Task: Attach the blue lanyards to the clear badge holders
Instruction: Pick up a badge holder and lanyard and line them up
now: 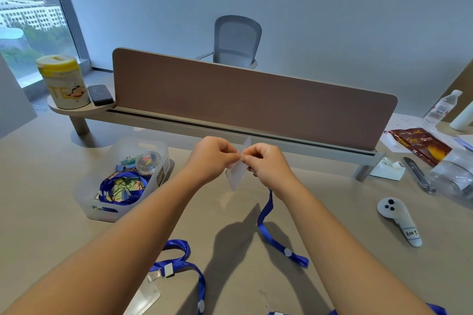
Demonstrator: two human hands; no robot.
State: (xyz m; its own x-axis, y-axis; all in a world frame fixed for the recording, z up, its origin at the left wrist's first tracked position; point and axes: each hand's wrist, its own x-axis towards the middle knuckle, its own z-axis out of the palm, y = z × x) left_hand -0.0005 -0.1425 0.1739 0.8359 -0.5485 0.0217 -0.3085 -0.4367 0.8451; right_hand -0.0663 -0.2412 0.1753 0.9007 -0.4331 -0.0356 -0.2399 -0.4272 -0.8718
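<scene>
Both hands (235, 158) pinch a clear badge holder (239, 169) above open desk (51, 199), lanyard (268, 225) dangling.

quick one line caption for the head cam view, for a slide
Both hands, left hand and right hand, pinch a clear badge holder above the desk, blue lanyard trailing down.

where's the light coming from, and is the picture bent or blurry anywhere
Head view: daylight from the window at upper left; the hands and badge holder cast shadows toward the camera on the table; wide-angle bends the divider; edges look soft.
</scene>
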